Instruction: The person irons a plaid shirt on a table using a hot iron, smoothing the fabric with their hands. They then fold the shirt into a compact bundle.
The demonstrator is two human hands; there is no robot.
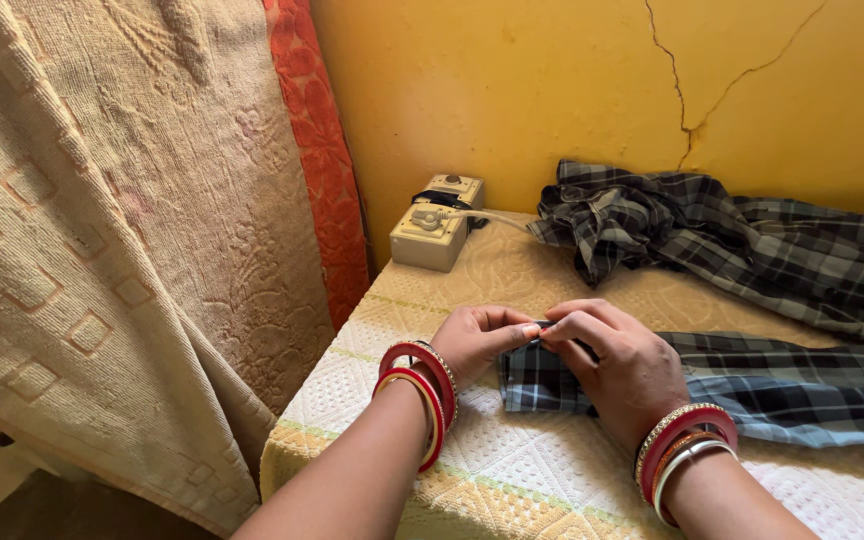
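Both my hands meet on the checked cloth (552,385) lying on the bench (512,480): left fingers (512,335) and right fingers (567,325) pinch its folded edge. It looks soft, light and limp, best gripped along the edge. A beige switch box (432,235) sits behind.

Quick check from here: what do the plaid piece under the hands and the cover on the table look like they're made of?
Plaid garment: thin woven cloth, likely cotton, matte; it creases and folds softly where the left hand and right hand pinch its edge. Table cover: thick textured fabric, white and yellow, with a raised woven pattern, like a bedspread; the fibre cannot be told.
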